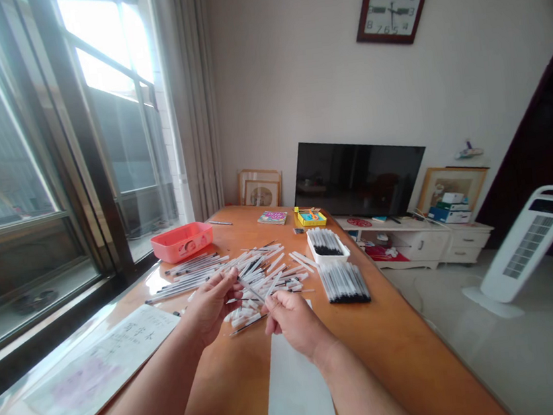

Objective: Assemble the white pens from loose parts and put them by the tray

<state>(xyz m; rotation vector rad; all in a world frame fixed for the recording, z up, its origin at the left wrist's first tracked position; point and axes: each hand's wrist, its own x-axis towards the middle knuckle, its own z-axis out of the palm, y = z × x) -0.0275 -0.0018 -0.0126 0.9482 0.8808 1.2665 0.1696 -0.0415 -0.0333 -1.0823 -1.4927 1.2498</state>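
Note:
Over the middle of the table, my left hand (220, 300) and my right hand (292, 320) pinch the two ends of one slim pen (253, 291), which slants down to the right. Whether it is a whole pen or only part of one is too small to tell. Behind and beneath the hands spreads a loose pile of white pen parts (267, 262). Thin dark-tipped refills (185, 284) lie to the left of it. On the right, pens with black ends fill a white tray (342, 254), and a row of similar pens (345, 282) lies in front of it.
A white paper sheet (297, 385) lies under my right forearm, and a writing booklet (105, 367) is at the left. Farther back are a red plastic basket (181, 244), a colourful book (272, 218) and a yellow box (312, 221). The table's right edge (418, 314) drops to the floor.

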